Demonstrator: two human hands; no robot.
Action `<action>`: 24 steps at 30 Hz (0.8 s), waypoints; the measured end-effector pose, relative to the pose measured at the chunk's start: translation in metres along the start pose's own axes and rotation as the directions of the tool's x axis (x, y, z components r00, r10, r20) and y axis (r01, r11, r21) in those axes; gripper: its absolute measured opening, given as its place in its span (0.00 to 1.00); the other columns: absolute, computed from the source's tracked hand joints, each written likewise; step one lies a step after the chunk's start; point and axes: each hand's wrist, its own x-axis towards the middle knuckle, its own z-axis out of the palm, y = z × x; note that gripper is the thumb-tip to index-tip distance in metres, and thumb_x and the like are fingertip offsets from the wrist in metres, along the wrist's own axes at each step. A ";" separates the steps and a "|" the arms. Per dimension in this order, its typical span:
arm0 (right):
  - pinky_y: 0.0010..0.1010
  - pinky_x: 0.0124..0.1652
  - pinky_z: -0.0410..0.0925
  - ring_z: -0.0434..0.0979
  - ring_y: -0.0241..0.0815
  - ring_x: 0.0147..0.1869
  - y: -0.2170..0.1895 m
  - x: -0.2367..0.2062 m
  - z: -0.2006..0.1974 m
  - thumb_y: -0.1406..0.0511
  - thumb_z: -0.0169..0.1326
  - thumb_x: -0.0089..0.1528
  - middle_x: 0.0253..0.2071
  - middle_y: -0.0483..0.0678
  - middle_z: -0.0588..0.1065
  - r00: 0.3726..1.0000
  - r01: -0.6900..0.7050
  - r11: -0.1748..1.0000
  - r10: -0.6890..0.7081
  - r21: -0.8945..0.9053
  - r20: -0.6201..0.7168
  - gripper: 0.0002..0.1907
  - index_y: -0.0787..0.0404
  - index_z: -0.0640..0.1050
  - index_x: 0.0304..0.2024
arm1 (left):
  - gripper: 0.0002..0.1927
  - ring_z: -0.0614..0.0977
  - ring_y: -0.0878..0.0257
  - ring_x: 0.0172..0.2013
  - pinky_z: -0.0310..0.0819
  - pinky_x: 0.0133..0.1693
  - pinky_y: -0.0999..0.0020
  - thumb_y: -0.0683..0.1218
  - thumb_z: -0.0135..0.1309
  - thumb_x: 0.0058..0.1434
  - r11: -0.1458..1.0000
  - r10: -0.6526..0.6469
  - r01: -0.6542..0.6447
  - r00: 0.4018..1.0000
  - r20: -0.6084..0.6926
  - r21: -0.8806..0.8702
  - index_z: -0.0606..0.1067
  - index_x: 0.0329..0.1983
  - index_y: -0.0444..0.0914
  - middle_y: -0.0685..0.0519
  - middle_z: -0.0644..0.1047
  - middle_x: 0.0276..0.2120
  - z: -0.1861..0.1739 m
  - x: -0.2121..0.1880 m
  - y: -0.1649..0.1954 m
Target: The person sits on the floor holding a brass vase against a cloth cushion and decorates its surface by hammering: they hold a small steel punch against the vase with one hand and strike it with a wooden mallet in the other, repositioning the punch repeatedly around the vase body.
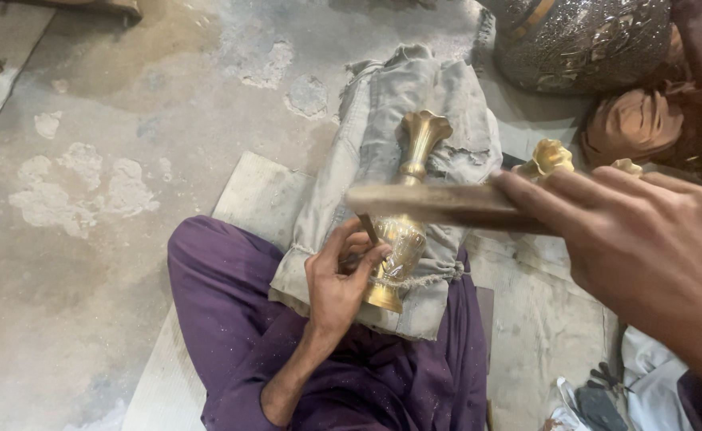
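Cracked concrete floor; small fluted brass vase (405, 231) on grey cloth pad (383, 120) over my lap. Left hand (337, 279) pinches thin chisel (367, 229) against it; right hand (646, 239) clamped round wooden mallet (439, 205). I'd keep chisel steady, taps light.

A metalworker's floor workshop: the person sits on a stained, patchy grey concrete floor (87, 239), with a fluted golden brass vase (409, 215) lying on a worn grey cloth pad (383, 104). A large dark engraved metal vessel (583, 40) and another small brass flower-shaped piece (549, 156) stand nearby.
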 end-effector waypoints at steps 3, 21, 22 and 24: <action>0.34 0.46 0.78 0.82 0.36 0.47 0.000 -0.004 0.004 0.58 0.57 0.59 0.50 0.42 0.81 0.938 -0.025 0.993 0.063 0.114 -0.341 0.35 0.45 0.69 0.70 | 0.22 0.89 0.62 0.40 0.90 0.40 0.66 0.41 0.63 0.62 0.999 -0.037 0.037 0.999 0.016 -0.015 0.74 0.59 0.40 0.49 0.86 0.38 0.001 0.000 0.002; 0.34 0.47 0.78 0.84 0.39 0.41 -0.004 -0.011 -0.006 0.62 0.56 0.60 0.46 0.46 0.81 0.933 -0.057 0.958 0.152 0.282 -0.326 0.32 0.52 0.72 0.69 | 0.24 0.88 0.64 0.40 0.89 0.40 0.70 0.41 0.64 0.62 1.000 0.010 -0.010 1.000 -0.003 -0.009 0.73 0.61 0.39 0.49 0.85 0.39 0.002 -0.001 0.003; 0.33 0.45 0.78 0.84 0.39 0.41 -0.003 -0.010 -0.006 0.62 0.56 0.61 0.48 0.46 0.81 0.954 -0.087 0.947 0.168 0.310 -0.248 0.33 0.52 0.71 0.71 | 0.24 0.88 0.64 0.40 0.89 0.40 0.70 0.41 0.64 0.62 1.000 0.015 -0.015 1.000 -0.005 -0.011 0.73 0.61 0.39 0.49 0.85 0.39 0.002 -0.002 0.002; 0.31 0.40 0.79 0.84 0.38 0.40 -0.004 -0.010 -0.006 0.62 0.56 0.61 0.51 0.47 0.81 0.977 -0.155 0.921 0.197 0.357 -0.086 0.36 0.52 0.69 0.74 | 0.22 0.89 0.64 0.40 0.88 0.39 0.69 0.41 0.64 0.63 1.000 0.025 -0.026 1.000 -0.008 -0.014 0.74 0.60 0.39 0.48 0.85 0.39 0.002 -0.004 0.001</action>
